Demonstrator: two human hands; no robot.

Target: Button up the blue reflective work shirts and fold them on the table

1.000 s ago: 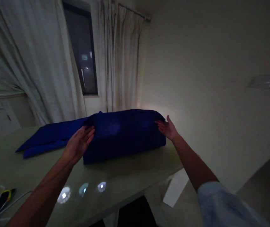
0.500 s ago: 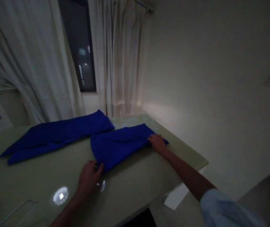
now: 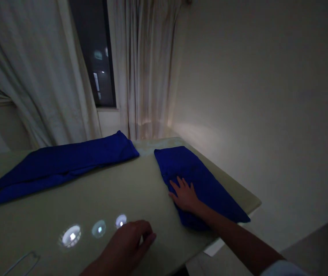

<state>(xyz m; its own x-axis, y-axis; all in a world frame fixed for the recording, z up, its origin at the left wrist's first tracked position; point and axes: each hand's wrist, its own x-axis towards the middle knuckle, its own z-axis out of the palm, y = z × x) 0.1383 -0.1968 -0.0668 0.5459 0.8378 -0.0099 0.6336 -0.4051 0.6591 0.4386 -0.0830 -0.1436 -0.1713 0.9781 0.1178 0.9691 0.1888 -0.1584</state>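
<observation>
My right hand [image 3: 184, 193] lies flat, fingers spread, on a folded blue cloth [image 3: 201, 182] near the right end of the pale table [image 3: 74, 205]. My left hand [image 3: 129, 243] hovers low over the table's near side, fingers loosely curled, holding nothing. A second, longer blue cloth [image 3: 61, 161] lies folded across the table's far left, apart from both hands.
White curtains [image 3: 37, 73] hang behind the table with a dark window [image 3: 94, 53] between them. A bare wall runs along the right. Lamp reflections [image 3: 71, 237] shine on the tabletop. A thin white cable [image 3: 22, 261] lies at the near left. The table's right corner ends just past the cloth.
The folded cloth has swung round to lie along the table's right edge. My right hand went from gripping its end to resting flat on it. My left hand let go and drew back.
</observation>
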